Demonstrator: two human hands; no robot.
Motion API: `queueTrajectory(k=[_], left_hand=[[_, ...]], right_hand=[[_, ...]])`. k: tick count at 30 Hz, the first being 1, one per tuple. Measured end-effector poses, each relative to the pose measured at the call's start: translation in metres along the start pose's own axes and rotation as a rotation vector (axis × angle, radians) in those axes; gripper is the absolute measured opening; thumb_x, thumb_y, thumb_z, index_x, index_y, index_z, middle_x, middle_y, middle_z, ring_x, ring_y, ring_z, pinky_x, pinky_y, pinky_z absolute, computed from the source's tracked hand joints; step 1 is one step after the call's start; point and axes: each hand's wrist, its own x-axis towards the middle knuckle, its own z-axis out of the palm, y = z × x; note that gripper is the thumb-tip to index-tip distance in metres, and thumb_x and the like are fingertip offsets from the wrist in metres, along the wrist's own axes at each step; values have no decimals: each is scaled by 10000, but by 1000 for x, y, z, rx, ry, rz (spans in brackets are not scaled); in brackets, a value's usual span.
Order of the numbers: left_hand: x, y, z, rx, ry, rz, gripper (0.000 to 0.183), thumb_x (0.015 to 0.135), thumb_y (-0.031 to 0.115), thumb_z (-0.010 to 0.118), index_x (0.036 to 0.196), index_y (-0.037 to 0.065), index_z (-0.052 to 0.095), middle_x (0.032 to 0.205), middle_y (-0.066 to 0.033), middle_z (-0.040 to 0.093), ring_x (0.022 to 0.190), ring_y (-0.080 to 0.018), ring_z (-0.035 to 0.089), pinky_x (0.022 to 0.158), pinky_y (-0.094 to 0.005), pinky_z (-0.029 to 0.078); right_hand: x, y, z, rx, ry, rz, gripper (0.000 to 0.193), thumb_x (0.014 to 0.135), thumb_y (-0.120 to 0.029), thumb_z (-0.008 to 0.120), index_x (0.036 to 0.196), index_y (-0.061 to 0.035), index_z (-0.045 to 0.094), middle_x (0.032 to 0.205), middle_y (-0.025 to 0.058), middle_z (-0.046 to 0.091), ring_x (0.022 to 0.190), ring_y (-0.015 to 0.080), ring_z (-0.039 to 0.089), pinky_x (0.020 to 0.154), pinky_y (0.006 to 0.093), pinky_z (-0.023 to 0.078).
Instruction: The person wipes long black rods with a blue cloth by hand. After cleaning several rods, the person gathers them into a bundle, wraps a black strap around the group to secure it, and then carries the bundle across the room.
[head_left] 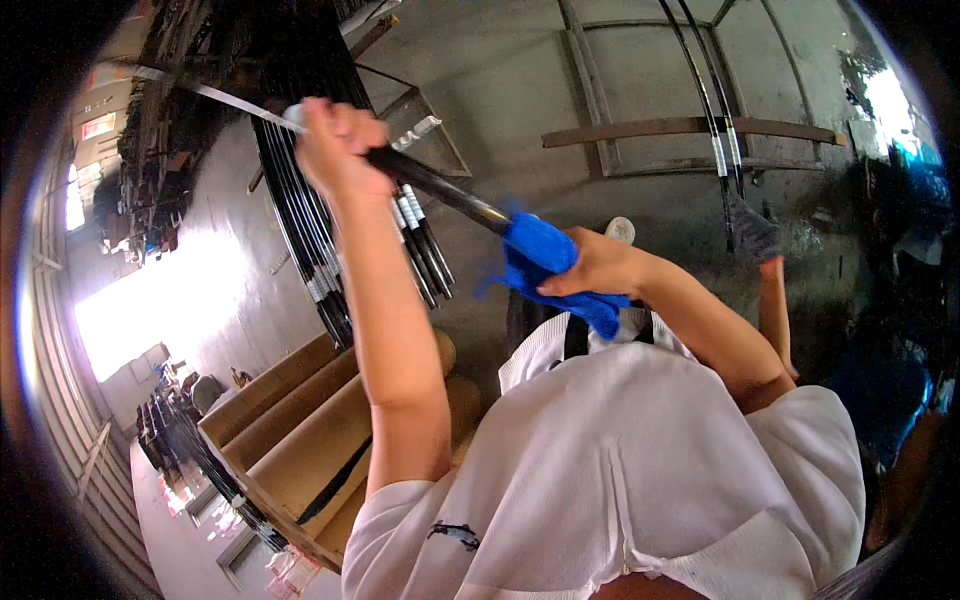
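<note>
A long, slim black pole (pixel 440 187) slants across in front of me, from the upper left down to the middle. My left hand (pixel 343 145) is closed around it high on the left, and a thin, pale shiny length (pixel 235 100) runs on beyond that fist. Something small and whitish shows beside the fist, too blurred to name. Lower down, my right hand (pixel 598 266) grips a blue cloth (pixel 540 248) that is wrapped around the pole. The pole's near end is hidden by the cloth and hand.
Several black poles (pixel 305 235) with white bands lean behind my left arm. A wooden box (pixel 300 430) with brown rolls stands lower left. At right, another person's grey-gloved hand (pixel 757 232) is at two black poles (pixel 715 125) resting across a wooden bar (pixel 640 130).
</note>
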Motion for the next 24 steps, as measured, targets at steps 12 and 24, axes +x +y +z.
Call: queueTrajectory(k=[12, 24], left_hand=[[-24, -66, -114, 257, 289, -322, 226, 898, 259, 527, 911, 36, 494, 597, 6, 398, 424, -83, 362, 384, -267, 302], [38, -156, -329, 1502, 497, -130, 331, 871, 272, 552, 1038, -8, 500, 982, -178, 553, 940, -335, 523, 781, -425, 419]], right_hand=[[97, 135, -171, -1083, 1123, -61, 795, 677, -213, 729, 1332, -60, 304, 1317, 176, 384, 1199, 320, 390, 987, 388, 337], [154, 244, -220, -1285, 556, 520, 672, 781, -365, 602, 1361, -156, 334, 1417, 131, 298, 1300, 339, 258, 1051, 437, 249]])
